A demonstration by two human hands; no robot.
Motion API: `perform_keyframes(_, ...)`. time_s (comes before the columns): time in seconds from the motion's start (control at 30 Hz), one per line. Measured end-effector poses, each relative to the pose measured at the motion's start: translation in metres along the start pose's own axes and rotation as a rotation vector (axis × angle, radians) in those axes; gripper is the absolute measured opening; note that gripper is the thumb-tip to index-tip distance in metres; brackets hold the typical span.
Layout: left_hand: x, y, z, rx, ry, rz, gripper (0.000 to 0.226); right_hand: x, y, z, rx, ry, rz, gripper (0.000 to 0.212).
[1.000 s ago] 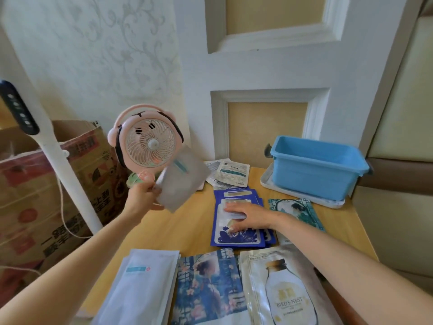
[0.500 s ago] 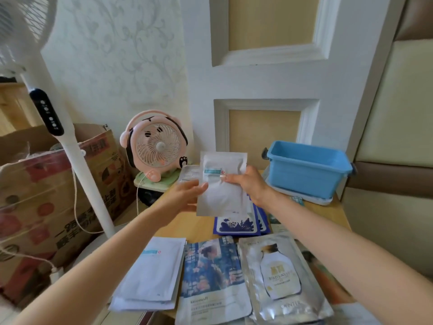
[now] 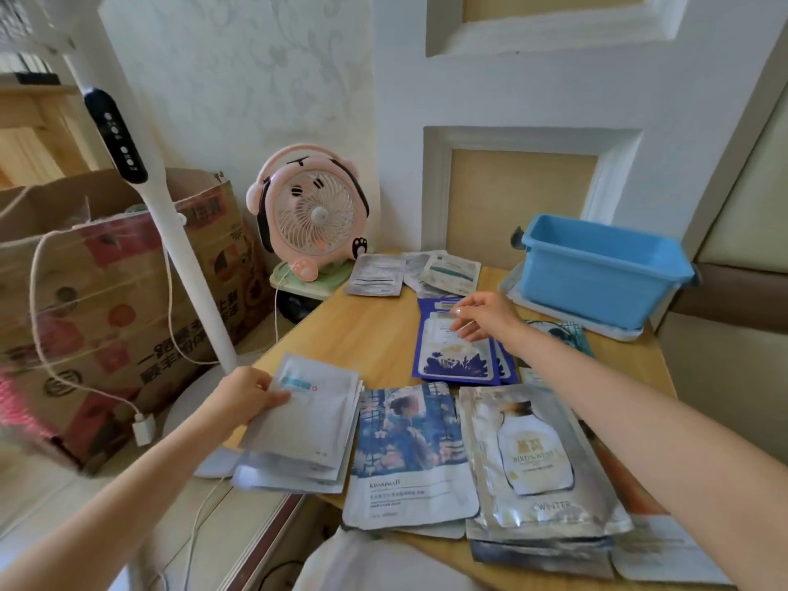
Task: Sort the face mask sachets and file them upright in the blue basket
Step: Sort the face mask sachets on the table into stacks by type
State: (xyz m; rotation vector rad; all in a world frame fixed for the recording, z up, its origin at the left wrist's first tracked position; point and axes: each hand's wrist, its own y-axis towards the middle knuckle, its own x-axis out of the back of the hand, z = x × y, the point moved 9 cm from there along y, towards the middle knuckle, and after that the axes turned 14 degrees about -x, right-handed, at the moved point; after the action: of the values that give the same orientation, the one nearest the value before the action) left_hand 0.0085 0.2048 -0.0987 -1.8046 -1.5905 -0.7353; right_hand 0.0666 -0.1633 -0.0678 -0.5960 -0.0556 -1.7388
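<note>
The blue basket point(image 3: 601, 266) stands at the table's back right on a white lid. My left hand point(image 3: 245, 396) pinches the top white sachet point(image 3: 311, 413) of a pile at the table's near left edge. My right hand point(image 3: 484, 315) hovers with fingers apart over the stack of dark blue sachets point(image 3: 458, 356) at mid-table. A sachet with a woman's picture point(image 3: 409, 445) and a silver bottle-print sachet point(image 3: 533, 454) lie in front. More pale sachets point(image 3: 409, 273) lie at the back.
A pink desk fan point(image 3: 313, 217) stands at the table's back left corner. A white floor fan pole point(image 3: 170, 223) and a cardboard box point(image 3: 106, 292) stand left of the table. A teal sachet point(image 3: 563, 334) lies under my right forearm. The wall is close behind.
The white sachet, held up in both hands half a second ago, now lies on the left pile under my left hand. My right hand has let it go and moved over the blue stack.
</note>
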Motion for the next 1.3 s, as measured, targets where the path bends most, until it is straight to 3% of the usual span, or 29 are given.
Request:
perform_keyframes(0.13,0.002,0.0,0.009,0.042,0.216,0.054,0.044,-0.03,0.024,0.02,0.048,-0.066,0.001,0.013)
perform_keyframes(0.2,0.012,0.001,0.0,0.02,0.452,0.056,0.06,-0.05,0.04,0.037,0.153,-0.238,-0.037,0.02)
perform_keyframes(0.27,0.022,0.01,-0.024,-0.135,0.661,-0.012,0.082,-0.076,0.055,0.052,0.265,-0.462,-0.048,0.032)
perform_keyframes(0.33,0.011,0.021,-0.052,-0.37,0.702,0.014,0.1,-0.103,0.075,0.061,0.325,-0.594,-0.037,0.049)
perform_keyframes(0.4,-0.014,0.026,-0.064,-0.492,0.7,0.233,0.095,-0.121,0.094,0.065,0.364,-0.718,-0.074,0.058)
perform_keyframes(0.5,-0.043,0.027,-0.052,-0.408,0.674,0.583,0.072,-0.136,0.115,0.066,0.391,-0.954,-0.167,0.057)
perform_keyframes(0.6,-0.052,0.031,-0.044,-0.337,0.715,0.687,0.075,-0.141,0.123,0.074,0.462,-1.102,-0.288,0.035)
perform_keyframes(0.73,-0.06,0.035,-0.045,-0.315,0.739,0.718,0.083,-0.148,0.129,0.084,0.53,-1.21,-0.35,0.032)
perform_keyframes(0.8,-0.061,0.036,-0.044,-0.305,0.724,0.717,0.083,-0.146,0.121,0.093,0.549,-1.133,-0.304,0.029)
perform_keyframes(0.87,-0.062,0.036,-0.043,-0.289,0.719,0.712,0.084,-0.138,0.097,0.108,0.58,-0.881,-0.224,0.026)
perform_keyframes(1.0,-0.06,0.033,-0.047,-0.261,0.793,0.707,0.086,-0.095,0.032,0.119,0.384,0.17,0.184,0.021)
perform_keyframes(1.07,-0.054,0.035,-0.062,-0.289,0.737,0.609,0.081,-0.081,-0.002,0.115,0.267,0.512,0.412,0.022)
perform_keyframes(1.1,-0.05,0.036,-0.075,-0.326,0.575,0.499,0.077,-0.077,-0.018,0.113,0.227,0.616,0.496,0.022)
perform_keyframes(1.2,-0.033,0.023,-0.131,-0.529,-0.372,0.166,0.089,-0.069,-0.058,0.1,0.144,0.785,0.613,0.017)
perform_keyframes(1.23,-0.026,0.015,-0.147,-0.579,-0.576,0.066,0.088,-0.07,-0.067,0.095,0.124,0.808,0.634,0.019)
perform_keyframes(1.3,-0.017,0.004,-0.161,-0.596,-0.825,-0.165,0.057,-0.076,-0.083,0.083,0.087,0.764,0.669,0.032)
